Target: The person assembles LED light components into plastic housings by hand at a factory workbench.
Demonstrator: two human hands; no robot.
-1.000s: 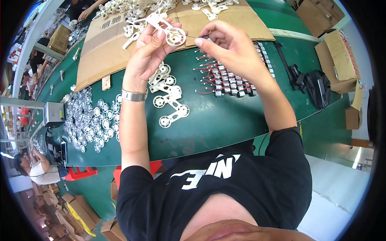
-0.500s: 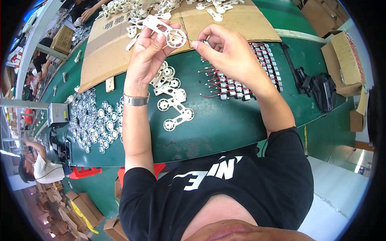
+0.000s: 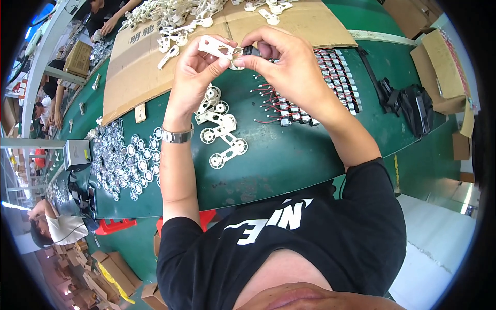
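My left hand (image 3: 192, 73) is closed on a white plastic bracket (image 3: 213, 47) with a round ring at one end, held above the cardboard. My right hand (image 3: 289, 64) pinches a small dark motor (image 3: 251, 50) against that ring end; the fingers partly hide where the two meet. Below my hands, several similar white plastic brackets (image 3: 227, 123) lie in a zigzag row on the green table. Right of them, small silver motors (image 3: 315, 106) with red wires are set out in rows.
Many round metal-and-clear wheel-like rings (image 3: 126, 165) cover the table at left. More white brackets (image 3: 181, 15) are heaped on the flat cardboard (image 3: 139, 72). A black bag (image 3: 415, 111) lies at the right edge by an open carton (image 3: 439, 67). Other people work at far left.
My right hand has moved left and brought the motor up to the bracket's ring. The bracket has tilted and shifted slightly down in my left hand.
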